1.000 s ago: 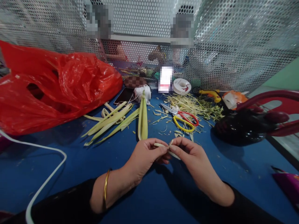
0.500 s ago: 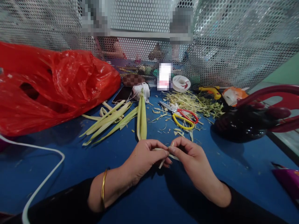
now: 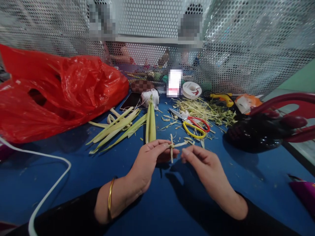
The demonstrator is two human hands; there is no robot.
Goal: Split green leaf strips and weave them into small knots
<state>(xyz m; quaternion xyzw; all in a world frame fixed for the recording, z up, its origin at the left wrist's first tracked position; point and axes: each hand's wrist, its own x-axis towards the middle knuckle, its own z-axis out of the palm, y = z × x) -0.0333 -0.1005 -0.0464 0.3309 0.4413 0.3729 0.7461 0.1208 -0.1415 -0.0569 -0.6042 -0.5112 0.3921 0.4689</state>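
Note:
My left hand point(image 3: 154, 159) is closed, its thumb and index finger pinching a small cross of pale corn husk strips point(image 3: 171, 149). One strip of it points right, above the tips of my right hand point(image 3: 205, 168). That hand's thumb and index finger are pressed together, slightly blurred and apart from the cross; whether anything is between them is hidden. Just beyond my left hand lies a long green husk bundle point(image 3: 151, 126), tied at its far end, beside a spool of white thread point(image 3: 150, 97). Loose husk leaves point(image 3: 123, 126) lie to its left.
Scissors with red and yellow handles point(image 3: 194, 126) lie by plant shreds point(image 3: 197, 108). A ribbon spool point(image 3: 192, 90) stands behind. A red plastic bag point(image 3: 73, 88) fills the left, near a white cable point(image 3: 49, 155). On the right is a glossy black object point(image 3: 253, 136); perforated mesh point(image 3: 147, 19) bounds the back.
My right hand has drawn away from the husk strips, which both hands were pinching before. My left hand has raised them slightly, and their cross shape now shows.

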